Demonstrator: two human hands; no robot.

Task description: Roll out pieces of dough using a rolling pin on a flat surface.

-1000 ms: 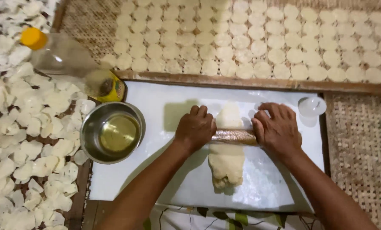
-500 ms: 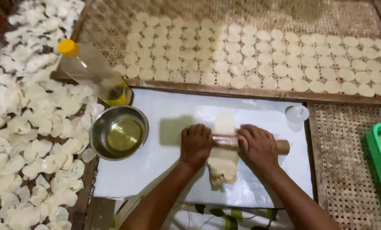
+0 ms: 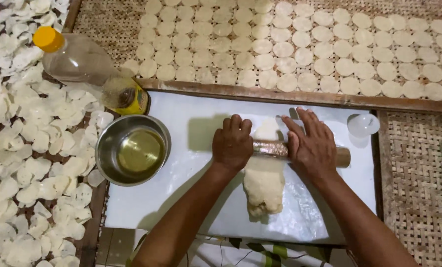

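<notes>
I press both hands flat on the rolling pin (image 3: 300,150): left hand (image 3: 232,145) on its near end, right hand (image 3: 312,143) toward the far end, palms down, fingers loose. The pin lies across a pale strip of dough (image 3: 264,180) on the white counter (image 3: 191,207). A steel bowl of oil (image 3: 133,150) sits just left.

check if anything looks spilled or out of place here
Nothing looks spilled. The oil bottle lies tilted at the board's corner, and both hands press the rolling pin across the dough.
</notes>
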